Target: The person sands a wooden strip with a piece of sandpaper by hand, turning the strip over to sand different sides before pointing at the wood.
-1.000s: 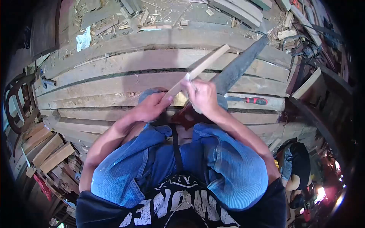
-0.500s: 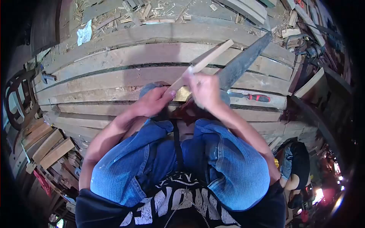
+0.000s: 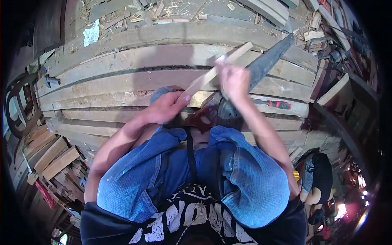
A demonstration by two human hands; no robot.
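My left hand (image 3: pixel 167 107) is closed around the near end of a narrow wooden strip (image 3: pixel 210 75), which slants up to the right. Closed over the strip's upper half, my right hand (image 3: pixel 234 79) is slightly blurred. Something pale shows at its fingertips, too small and smeared to name. Beneath the right hand lies a handsaw (image 3: pixel 269 61), its dark blade pointing to the upper right and its reddish handle between my feet. Right of that hand rests a tool with a red and black handle (image 3: pixel 279 105), its shaft partly hidden.
Long wooden planks (image 3: pixel 102 83) form the surface before me. A hammer (image 3: pixel 52 80) lies at the left, and a crumpled white scrap (image 3: pixel 91 33) farther back among wood chips. Stacked wood blocks (image 3: pixel 61 163) stand at lower left. Another person (image 3: pixel 320 175) is at the right.
My right hand has slid up and to the right along the wooden strip, uncovering more of the saw handle. My left hand and the strip stay nearly in place.
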